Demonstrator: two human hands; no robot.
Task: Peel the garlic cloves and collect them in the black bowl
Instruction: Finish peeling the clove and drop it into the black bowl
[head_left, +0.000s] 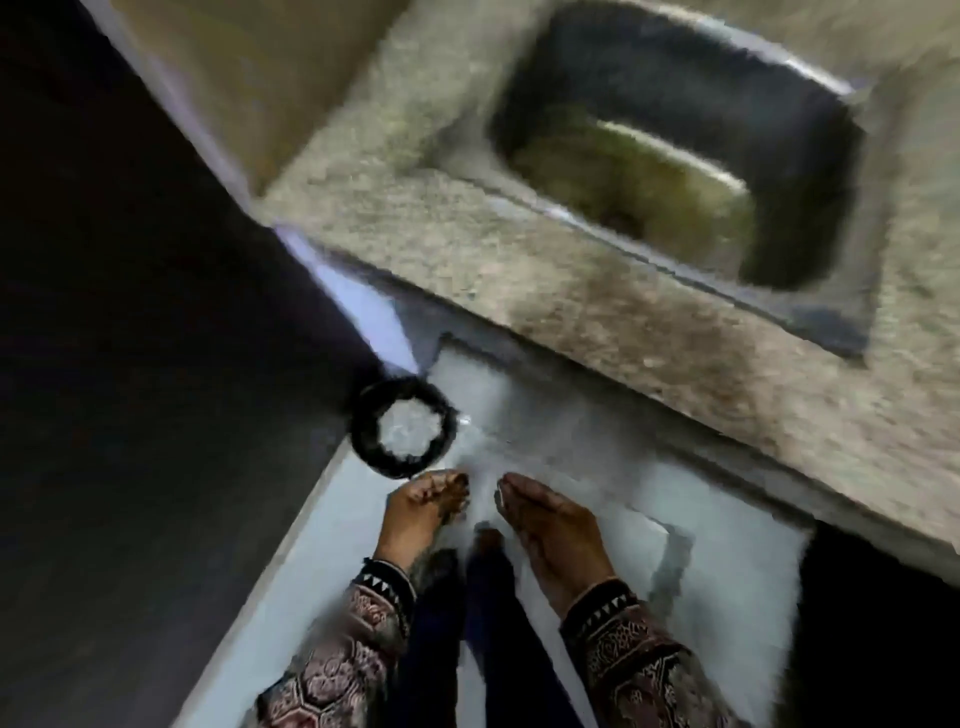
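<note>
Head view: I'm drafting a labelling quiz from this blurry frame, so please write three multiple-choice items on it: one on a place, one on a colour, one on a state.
1. Where is the black bowl?
A. In the sink
B. Just beyond the left hand, up and to its left
C. Between the two sleeves

2. What colour are the bowl's contents?
A. Red
B. Green
C. Whitish

3. How does the bowl stand?
A. Upright and uncovered
B. Upside down
C. Closed with a lid

Answers:
1. B: the bowl's dark rim sits just past the left hand's fingertips.
2. C: pale pieces fill the ring of the rim.
3. A: its open mouth faces up at the camera, with the contents in plain sight.
</note>
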